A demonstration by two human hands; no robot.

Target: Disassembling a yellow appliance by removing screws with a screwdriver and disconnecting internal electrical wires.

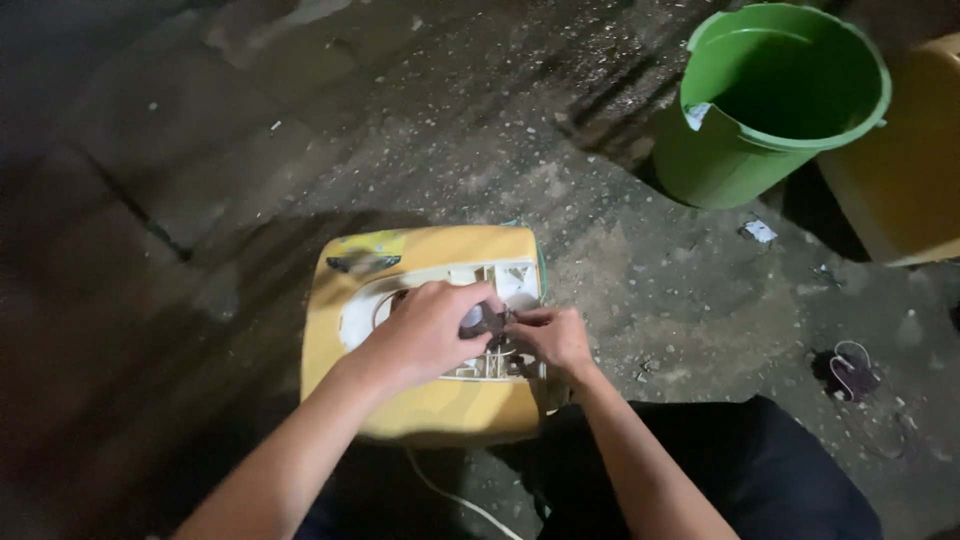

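centrally, left hand (425,330) and right hand (553,335) pinch a small dark part (487,320) atop a yellow plastic appliance housing (420,410); bare concrete floor (250,150) surrounds its edges.

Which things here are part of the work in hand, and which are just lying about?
In hand:
left hand
right hand
yellow appliance, opened
small dark part at the fingertips
white cord

Lying about:
green bucket
yellow container
paper scrap
dark wired item
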